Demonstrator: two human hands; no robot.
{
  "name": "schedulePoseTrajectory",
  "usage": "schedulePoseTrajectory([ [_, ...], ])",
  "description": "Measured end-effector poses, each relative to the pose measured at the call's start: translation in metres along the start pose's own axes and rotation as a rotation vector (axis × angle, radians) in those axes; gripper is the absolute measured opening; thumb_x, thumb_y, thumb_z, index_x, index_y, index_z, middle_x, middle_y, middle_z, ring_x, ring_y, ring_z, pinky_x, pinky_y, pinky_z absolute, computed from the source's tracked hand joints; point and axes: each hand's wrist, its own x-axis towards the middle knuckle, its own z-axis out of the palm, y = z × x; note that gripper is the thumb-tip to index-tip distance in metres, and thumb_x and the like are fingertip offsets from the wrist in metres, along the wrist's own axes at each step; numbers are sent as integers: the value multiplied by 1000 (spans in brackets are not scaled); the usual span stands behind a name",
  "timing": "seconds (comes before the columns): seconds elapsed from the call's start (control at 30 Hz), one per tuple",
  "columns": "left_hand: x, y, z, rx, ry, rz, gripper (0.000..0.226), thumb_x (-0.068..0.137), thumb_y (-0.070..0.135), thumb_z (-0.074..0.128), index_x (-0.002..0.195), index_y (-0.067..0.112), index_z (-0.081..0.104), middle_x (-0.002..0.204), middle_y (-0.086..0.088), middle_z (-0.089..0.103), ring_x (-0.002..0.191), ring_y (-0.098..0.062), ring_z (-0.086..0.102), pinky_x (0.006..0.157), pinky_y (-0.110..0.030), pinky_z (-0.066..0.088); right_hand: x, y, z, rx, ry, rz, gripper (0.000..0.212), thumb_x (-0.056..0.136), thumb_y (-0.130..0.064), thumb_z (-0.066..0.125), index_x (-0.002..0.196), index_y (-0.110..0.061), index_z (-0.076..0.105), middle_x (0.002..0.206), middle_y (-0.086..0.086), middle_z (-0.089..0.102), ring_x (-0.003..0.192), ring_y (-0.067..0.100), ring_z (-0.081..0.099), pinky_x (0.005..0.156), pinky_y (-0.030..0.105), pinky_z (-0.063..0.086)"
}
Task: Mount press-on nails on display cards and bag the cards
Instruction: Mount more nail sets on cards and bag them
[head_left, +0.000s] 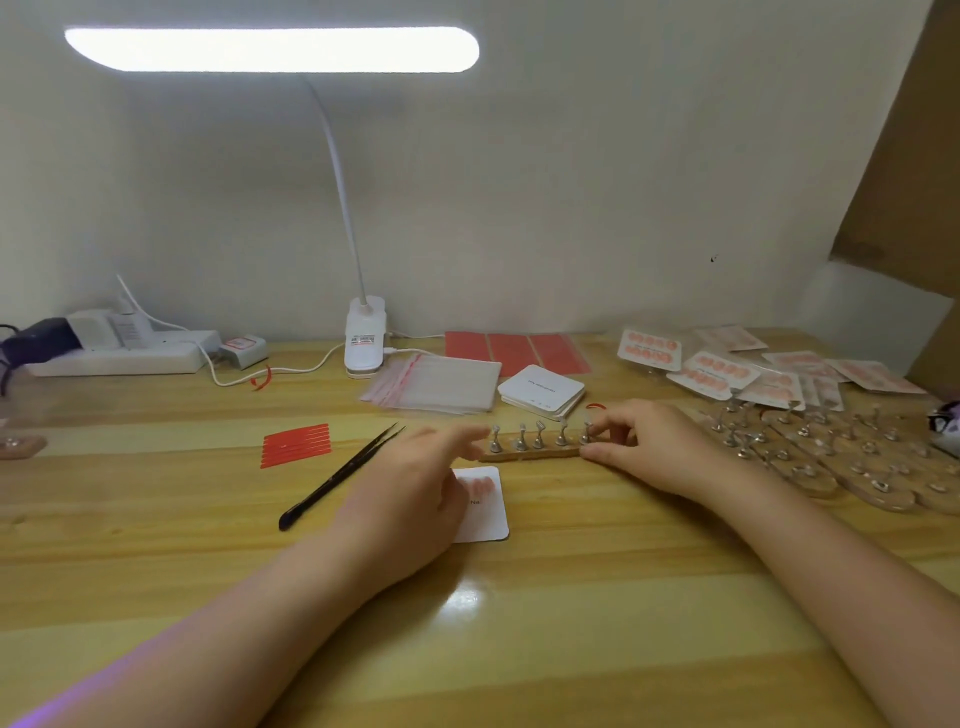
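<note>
Wooden desk takes up most of what I'm seeing, so starting big and working down. Both hands sit mid-desk. My right hand has its fingers curled onto the right-most metal peg of the little wooden stand, pinching at the tip where a nail would sit; whether there's actually a nail in the pinch, can't tell, too small and blurry. Left hand is loose and flat, fingers relaxed, lying over the left half of the white card, which is just below and left of that pinch.

Up and left of the grip: stack of clear bags and a pile of blank cards. Right of it, finished bagged cards and a heap of spare stands. Further left, black tweezers and red sticky strips.

Handling guess: press-on nails are featherweight, stiff, curved and slick, so they'd ping away if squeezed on the glossy top. I'd take one by its side edges, gently, or grab the tweezers.

Looks-wise, the card has rounded corners, small printed text, and a few pale pink nails peeking out beside my left fingers.
</note>
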Motion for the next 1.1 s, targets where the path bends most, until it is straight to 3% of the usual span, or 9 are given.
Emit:
schedulePoseTrajectory([
  [0.13, -2, 0, 5, 17, -147, 81, 49, 95, 18, 42, 141, 33, 41, 123, 13, 62, 114, -9, 53, 92, -22, 42, -3, -7, -13, -20, -53, 60, 25, 73, -52, 75, 89, -35, 69, 77, -13, 63, 73, 2, 58, 64, 26, 46],
  [0.27, -2, -2, 7, 69, -200, 100, 52, 98, 19, 45, 145, 37, 31, 117, 10, 63, 106, -15, 56, 87, -33, 47, -9, -18, -34, -164, -147, 75, 23, 63, -50, 80, 71, -31, 71, 66, -16, 65, 65, 1, 60, 58, 25, 48],
  [0.37, -2, -3, 9, 83, -190, 101, 53, 98, 18, 44, 145, 36, 30, 119, 13, 61, 103, -11, 54, 88, -29, 46, -16, -21, -51, -250, -303, 153, 28, 61, -47, 81, 72, -24, 71, 70, -12, 69, 69, 5, 64, 64, 30, 55],
  [0.53, -2, -5, 11, 70, -188, 86, 51, 96, 20, 46, 143, 34, 32, 123, 16, 60, 87, -3, 44, 86, -24, 44, -26, -10, -73, -364, -521, 323, 36, 65, -48, 80, 80, -18, 68, 75, -6, 67, 71, 11, 62, 62, 25, 49],
  [0.7, -2, -3, 11, 70, -178, 95, 46, 96, 23, 48, 140, 30, 38, 123, 14, 62, 98, -10, 54, 86, -23, 44, -28, -3, -78, -395, -495, 425, 31, 66, -47, 77, 72, -17, 69, 54, -8, 67, 51, 6, 62, 49, 19, 46],
  [0.83, -2, -4, 11, 79, -170, 87, 40, 94, 22, 49, 133, 29, 44, 120, 13, 63, 83, -4, 48, 80, -22, 45, -28, -5, -77, -390, -436, 442, 46, 64, -59, 75, 77, -15, 71, 62, -5, 71, 48, 8, 63, 47, 19, 48],
  [0.9, -2, -5, 11, 67, -165, 85, 38, 92, 21, 51, 130, 26, 48, 117, 12, 65, 87, -5, 53, 79, -24, 47, -26, -5, -75, -414, -373, 426, 46, 67, -61, 72, 72, -16, 68, 56, -7, 66, 45, 7, 59, 45, 18, 44],
  [1.0, -2, -6, 11, 40, -164, 89, 38, 89, 16, 55, 126, 22, 52, 114, 12, 67, 98, -9, 60, 81, -28, 50, -22, -3, -66, -427, -285, 398, 36, 71, -53, 68, 64, -18, 61, 53, -7, 53, 47, 10, 48, 45, 21, 35],
  [1.1, -3, -7, 10, 27, -162, 93, 38, 89, 16, 55, 126, 22, 52, 115, 13, 66, 102, -9, 60, 82, -28, 50, -20, -4, -59, -403, -235, 447, 23, 68, -40, 66, 66, -18, 63, 58, -6, 54, 52, 12, 51, 49, 22, 38],
])
